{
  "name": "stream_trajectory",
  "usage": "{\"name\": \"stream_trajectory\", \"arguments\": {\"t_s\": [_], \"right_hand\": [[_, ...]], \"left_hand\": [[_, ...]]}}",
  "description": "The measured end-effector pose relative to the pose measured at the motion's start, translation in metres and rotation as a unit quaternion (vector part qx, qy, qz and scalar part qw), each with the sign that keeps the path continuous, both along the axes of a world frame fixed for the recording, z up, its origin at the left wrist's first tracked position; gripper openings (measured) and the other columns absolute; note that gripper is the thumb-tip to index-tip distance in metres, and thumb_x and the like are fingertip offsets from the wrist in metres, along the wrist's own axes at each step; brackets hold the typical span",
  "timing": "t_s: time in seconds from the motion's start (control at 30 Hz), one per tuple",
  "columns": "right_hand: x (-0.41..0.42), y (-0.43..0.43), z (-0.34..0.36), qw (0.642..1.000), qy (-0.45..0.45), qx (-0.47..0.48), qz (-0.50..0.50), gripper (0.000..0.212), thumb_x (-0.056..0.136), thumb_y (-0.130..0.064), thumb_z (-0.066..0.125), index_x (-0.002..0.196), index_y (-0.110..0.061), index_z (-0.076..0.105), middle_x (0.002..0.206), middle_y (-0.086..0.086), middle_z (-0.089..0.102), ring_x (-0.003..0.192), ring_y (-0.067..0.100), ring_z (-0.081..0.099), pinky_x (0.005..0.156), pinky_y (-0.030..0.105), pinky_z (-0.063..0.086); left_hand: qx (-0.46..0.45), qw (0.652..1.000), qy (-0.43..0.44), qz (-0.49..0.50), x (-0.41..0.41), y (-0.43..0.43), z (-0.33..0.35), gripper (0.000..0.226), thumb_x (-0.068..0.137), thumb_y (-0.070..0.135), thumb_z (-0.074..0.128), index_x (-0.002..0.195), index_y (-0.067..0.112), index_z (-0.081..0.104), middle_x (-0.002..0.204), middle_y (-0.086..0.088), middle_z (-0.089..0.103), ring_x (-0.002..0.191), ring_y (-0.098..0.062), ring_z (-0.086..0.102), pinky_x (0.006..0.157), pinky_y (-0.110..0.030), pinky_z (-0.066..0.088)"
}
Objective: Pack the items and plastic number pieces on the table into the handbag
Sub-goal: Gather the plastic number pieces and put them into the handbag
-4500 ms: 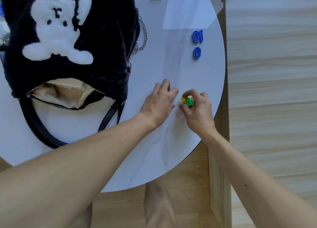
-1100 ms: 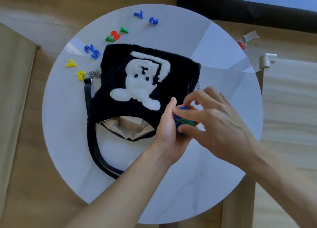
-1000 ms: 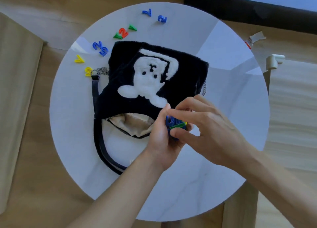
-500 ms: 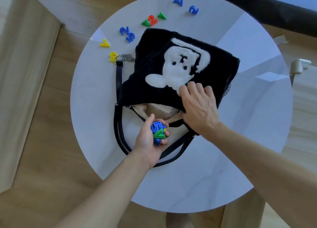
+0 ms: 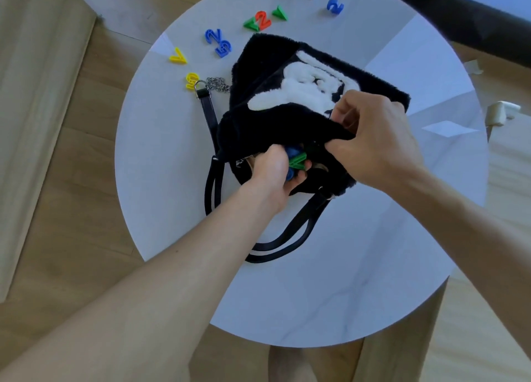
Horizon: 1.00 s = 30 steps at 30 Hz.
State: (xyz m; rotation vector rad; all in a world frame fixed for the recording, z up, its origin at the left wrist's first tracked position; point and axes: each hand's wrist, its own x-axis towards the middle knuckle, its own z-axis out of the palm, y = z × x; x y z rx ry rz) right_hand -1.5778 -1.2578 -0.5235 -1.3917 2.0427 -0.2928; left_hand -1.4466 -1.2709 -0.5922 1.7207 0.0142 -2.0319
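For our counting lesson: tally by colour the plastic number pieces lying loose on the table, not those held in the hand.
Blue pieces: 4
Green pieces: 2
Yellow pieces: 2
Red piece: 1
Total: 9

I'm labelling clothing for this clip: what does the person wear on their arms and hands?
Nothing visible: left forearm and right forearm are bare, no sleeves in view. The left hand and right hand show no gloves, rings, watch or bracelet.
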Motion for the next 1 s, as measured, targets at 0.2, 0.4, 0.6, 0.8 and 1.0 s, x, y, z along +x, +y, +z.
{"name": "stream_trajectory", "arguments": {"t_s": [0.2,0.4,0.6,0.8,1.0], "right_hand": [[-0.003,0.002,-0.005,1.0,-0.019,0.007,-0.015,0.021,0.072,-0.011,0.067,0.086,-0.025,0.06,0.082,-0.006,0.062,0.08,0.018,0.056,0.051,0.022,0.034],[-0.005,0.002,-0.007,0.999,-0.024,0.029,-0.026,0.02,0.071,-0.013,0.069,0.085,-0.026,0.06,0.081,-0.005,0.065,0.071,0.016,0.06,0.049,0.021,0.034],[0.001,0.008,-0.006,0.999,-0.016,0.035,-0.024,0.02,0.074,-0.01,0.07,0.082,-0.025,0.059,0.075,-0.007,0.064,0.064,0.012,0.059,0.047,0.022,0.036],[0.008,0.025,-0.012,0.993,0.058,0.067,0.08,0.031,0.074,-0.022,0.073,0.085,-0.03,0.046,0.081,-0.013,0.051,0.069,0.011,0.051,0.054,0.026,0.035],[0.026,0.013,-0.018,0.979,0.075,0.127,0.14,0.028,0.079,-0.039,0.069,0.096,-0.035,0.046,0.088,-0.018,0.052,0.077,0.002,0.051,0.069,0.024,0.032]], "left_hand": [[-0.025,0.997,0.08,0.005,0.002,-0.003,0.01,0.043,0.099,0.004,0.026,0.129,-0.004,0.056,0.125,-0.023,0.063,0.105,-0.033,0.065,0.09,-0.043,0.057],[-0.067,0.981,0.183,0.001,0.008,0.007,0.019,0.035,0.096,0.0,0.033,0.121,-0.005,0.058,0.115,-0.022,0.058,0.109,-0.032,0.056,0.111,-0.048,0.042],[-0.078,0.981,0.175,0.041,0.003,0.02,0.026,0.045,0.08,-0.007,0.039,0.124,-0.014,0.048,0.117,-0.026,0.057,0.107,-0.039,0.061,0.106,-0.054,0.046],[-0.088,0.987,0.007,-0.137,0.019,0.028,0.026,0.055,0.063,0.008,0.047,0.117,0.005,0.059,0.124,-0.023,0.063,0.12,-0.036,0.059,0.107,-0.05,0.045],[-0.119,0.952,-0.022,-0.281,0.071,0.001,0.034,0.045,0.085,-0.012,0.031,0.108,-0.002,0.069,0.103,-0.018,0.074,0.092,-0.021,0.073,0.08,-0.031,0.061]]}}
